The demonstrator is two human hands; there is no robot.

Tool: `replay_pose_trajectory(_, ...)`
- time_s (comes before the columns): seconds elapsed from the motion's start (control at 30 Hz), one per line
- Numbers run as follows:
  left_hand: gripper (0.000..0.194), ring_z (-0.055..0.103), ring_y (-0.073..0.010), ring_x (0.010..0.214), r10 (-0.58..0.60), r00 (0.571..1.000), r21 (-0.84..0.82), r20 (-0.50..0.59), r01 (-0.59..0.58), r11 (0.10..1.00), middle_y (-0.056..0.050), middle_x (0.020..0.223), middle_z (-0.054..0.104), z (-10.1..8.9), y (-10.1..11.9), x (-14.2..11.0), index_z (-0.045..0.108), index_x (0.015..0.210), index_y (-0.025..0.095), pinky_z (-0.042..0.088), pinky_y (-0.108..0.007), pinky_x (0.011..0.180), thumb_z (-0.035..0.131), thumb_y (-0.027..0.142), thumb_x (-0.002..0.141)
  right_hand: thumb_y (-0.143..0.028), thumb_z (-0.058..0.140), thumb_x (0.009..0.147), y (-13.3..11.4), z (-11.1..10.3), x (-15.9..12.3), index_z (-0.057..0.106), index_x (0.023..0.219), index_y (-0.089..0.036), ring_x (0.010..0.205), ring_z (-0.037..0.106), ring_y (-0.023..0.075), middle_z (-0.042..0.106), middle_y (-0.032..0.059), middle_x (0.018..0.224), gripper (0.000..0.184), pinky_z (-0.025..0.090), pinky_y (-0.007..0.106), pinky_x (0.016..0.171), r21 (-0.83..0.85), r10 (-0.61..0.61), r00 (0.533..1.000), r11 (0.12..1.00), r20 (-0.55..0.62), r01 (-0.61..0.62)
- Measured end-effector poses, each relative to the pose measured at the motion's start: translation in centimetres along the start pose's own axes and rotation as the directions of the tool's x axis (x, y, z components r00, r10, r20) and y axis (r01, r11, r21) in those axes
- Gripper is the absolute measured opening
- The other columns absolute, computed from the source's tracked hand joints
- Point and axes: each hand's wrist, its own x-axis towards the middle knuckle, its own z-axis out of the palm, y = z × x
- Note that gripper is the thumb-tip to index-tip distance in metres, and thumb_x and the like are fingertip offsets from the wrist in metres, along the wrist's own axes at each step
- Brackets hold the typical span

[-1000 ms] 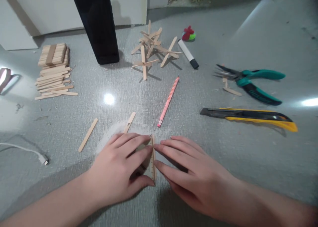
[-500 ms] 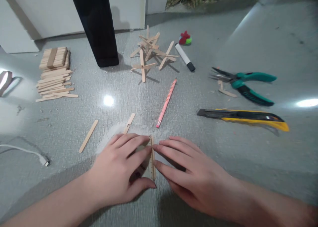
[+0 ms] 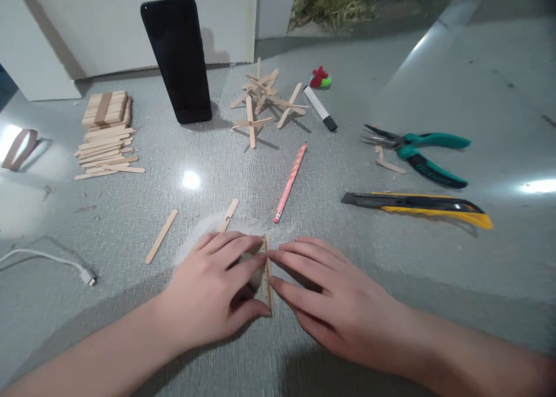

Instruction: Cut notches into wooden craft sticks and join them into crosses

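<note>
Just in front of me a wooden craft stick (image 3: 270, 295) lies upright in the view, alongside a clear ruler (image 3: 263, 281) with fine marks. My left hand (image 3: 217, 281) grips the ruler, fingertips at its upper part and thumb near the lower end; the palm hides much of it. From the other side my right hand (image 3: 330, 295) presses its fingertips against the stick's right edge. A notched craft stick (image 3: 230, 212) lies beyond my left fingers, partly covered. Left of it is a whole craft stick (image 3: 161, 236). The pink pencil (image 3: 290, 182) lies beyond my hands.
A phone (image 3: 180, 61) stands upright at the back. Bundled and loose sticks (image 3: 106, 136) lie left, crossed sticks (image 3: 260, 93) behind. A marker (image 3: 320, 108), pliers (image 3: 417, 153) and yellow utility knife (image 3: 417, 203) lie right. A white cable (image 3: 52, 258) is at left.
The view has shifted slightly, so background things sit a little lower and a red cap shows behind the phone. My left thumb has drawn slightly up along the ruler; the right hand is nearly still.
</note>
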Motion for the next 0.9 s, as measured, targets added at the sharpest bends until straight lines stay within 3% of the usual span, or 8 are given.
replay_pose_trajectory(0.37, 0.056, 0.063, -0.0327, 0.122, 0.008, 1.0, 0.023, 0.011, -0.008, 1.0, -0.014, 0.138, 0.065, 0.1, 0.0, 0.0, 0.065, 0.127, 0.016, 0.054, -0.053, 0.098, 0.078, 0.052, 0.087, -0.01, 0.057, 0.089, 0.1, 0.0, 0.0, 0.073, 0.107, -0.015, 0.117, 0.062, 0.0303, 0.071, 0.0173, 0.122, 0.024, 0.054, 0.055, 0.102, 0.026, -0.012, 1.0, 1.0, 0.013, 0.011)
replay_pose_trajectory(0.6, 0.057, 0.057, -0.0333, 0.131, -0.016, 0.998, 0.028, 0.06, 0.014, 1.0, -0.014, 0.144, 0.063, 0.2, 0.0, 0.0, 0.065, 0.129, 0.014, 0.05, -0.056, 0.107, 0.078, 0.051, 0.087, -0.013, 0.055, 0.093, 0.3, 0.1, 0.0, 0.071, 0.109, -0.015, 0.117, 0.061, 0.031, 0.07, 0.0178, 0.121, 0.022, 0.054, 0.054, 0.099, 0.004, -0.056, 0.998, 0.998, 0.036, 0.056)
replay_pose_trajectory(0.73, 0.057, 0.06, -0.0352, 0.127, -0.002, 0.999, 0.045, 0.035, 0.001, 0.999, -0.016, 0.142, 0.064, 0.4, 0.0, -0.2, 0.067, 0.126, 0.013, 0.053, -0.056, 0.103, 0.081, 0.049, 0.084, -0.011, 0.048, 0.098, 0.6, -0.5, 0.9, 0.068, 0.121, -0.012, 0.114, 0.062, 0.0297, 0.071, 0.0187, 0.124, 0.031, 0.055, 0.048, 0.092, -0.205, -0.02, 0.999, 0.979, -0.033, 0.013)
replay_pose_trajectory(0.9, 0.058, 0.062, -0.0339, 0.123, 0.024, 1.0, 0.053, 0.002, -0.025, 0.998, -0.017, 0.139, 0.065, 0.6, -0.3, -0.3, 0.067, 0.124, 0.012, 0.056, -0.053, 0.099, 0.084, 0.048, 0.082, -0.003, 0.045, 0.094, 2.9, -2.4, 4.0, 0.065, 0.126, -0.01, 0.099, 0.064, 0.0315, 0.069, 0.021, 0.129, 0.038, 0.048, 0.043, 0.077, -0.57, 0.17, 0.984, 0.813, 0.047, -0.113)
